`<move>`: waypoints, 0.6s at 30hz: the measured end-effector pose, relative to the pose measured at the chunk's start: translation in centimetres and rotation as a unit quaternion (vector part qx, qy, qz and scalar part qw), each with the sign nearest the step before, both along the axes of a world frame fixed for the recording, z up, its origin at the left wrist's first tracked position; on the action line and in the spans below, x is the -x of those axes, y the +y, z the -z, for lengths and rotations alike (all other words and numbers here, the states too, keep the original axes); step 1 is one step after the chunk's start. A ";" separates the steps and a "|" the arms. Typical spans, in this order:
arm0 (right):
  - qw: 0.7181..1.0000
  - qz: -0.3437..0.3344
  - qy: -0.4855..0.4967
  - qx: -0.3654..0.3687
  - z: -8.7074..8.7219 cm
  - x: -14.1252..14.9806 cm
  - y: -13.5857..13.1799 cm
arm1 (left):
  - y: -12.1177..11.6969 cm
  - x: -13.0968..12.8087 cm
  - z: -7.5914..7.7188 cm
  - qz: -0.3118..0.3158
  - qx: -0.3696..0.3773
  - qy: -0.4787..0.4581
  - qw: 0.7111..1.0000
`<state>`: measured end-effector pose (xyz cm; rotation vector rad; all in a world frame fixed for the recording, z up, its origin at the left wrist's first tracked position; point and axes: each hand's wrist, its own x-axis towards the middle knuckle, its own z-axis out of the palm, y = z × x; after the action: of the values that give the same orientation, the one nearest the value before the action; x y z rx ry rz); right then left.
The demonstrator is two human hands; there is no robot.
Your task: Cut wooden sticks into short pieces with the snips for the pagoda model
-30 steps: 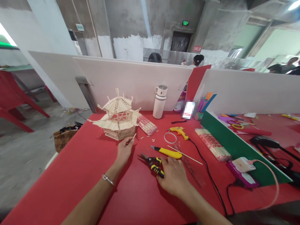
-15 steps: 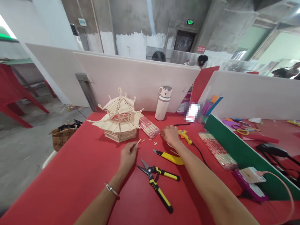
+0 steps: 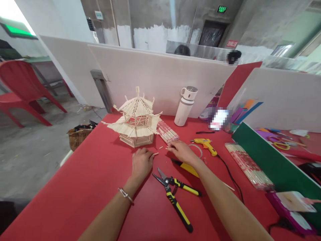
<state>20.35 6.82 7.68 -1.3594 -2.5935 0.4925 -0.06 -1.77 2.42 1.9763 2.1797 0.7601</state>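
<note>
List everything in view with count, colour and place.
Table: one, red, centre
Partition panels: several, white, behind table
Bottle: one, white, before the panels
Stick pagoda: one, pale, left on table
Stick packs: two, red and pale, beside pagoda; at right
Glue gun: one, yellow, right of centre
Shears: one, yellow and black, front centre
Cutter: one, yellow and black, behind shears
Divider: one, green, right
Clutter: uncounted, mixed colours, beyond divider
Chair: at least one, red, far left
Basket: one, brown, left of table
Left hand: one, centre, holding short stick
Right hand: one, centre, grip unclear
</note>
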 end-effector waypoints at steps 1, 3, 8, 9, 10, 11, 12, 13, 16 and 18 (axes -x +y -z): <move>1.000 -0.005 0.031 0.004 0.1 0.8 -0.5 | 0.0 0.1 0.0 0.003 -0.018 -0.021 1.000; 0.998 -0.008 0.061 0.001 0.5 2.5 -1.3 | -0.1 0.5 0.2 0.019 -0.041 -0.104 0.994; 0.996 -0.066 0.041 -0.037 1.0 5.6 -2.7 | -0.8 1.4 0.4 0.069 -0.033 -0.251 0.965; 0.996 -0.071 0.027 -0.051 1.0 6.0 -2.8 | -1.0 1.5 0.4 0.059 -0.033 -0.255 0.965; 0.995 -0.073 0.012 -0.064 0.9 6.3 -3.0 | -1.2 1.7 0.4 0.046 -0.031 -0.253 0.966; 0.995 -0.073 -0.004 -0.074 0.7 6.7 -3.1 | -1.3 2.0 0.3 0.032 -0.029 -0.246 0.968; 0.994 -0.068 -0.018 -0.080 0.6 7.0 -3.1 | -1.4 2.4 0.2 0.017 -0.024 -0.238 0.971; 0.995 -0.060 -0.028 -0.079 0.5 7.3 -3.1 | -1.5 2.9 0.1 0.000 -0.019 -0.231 0.973; 0.997 -0.015 -0.033 -0.063 0.6 8.5 -2.9 | -1.3 5.1 -0.2 -0.073 -0.021 -0.220 0.973; 0.998 0.030 -0.029 -0.056 0.9 9.0 -2.5 | -1.0 6.7 -0.3 -0.122 -0.037 -0.211 0.969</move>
<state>11.36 4.33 6.82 -1.4291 -2.5737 0.2990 -6.71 -2.77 2.76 1.4141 2.1696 1.1842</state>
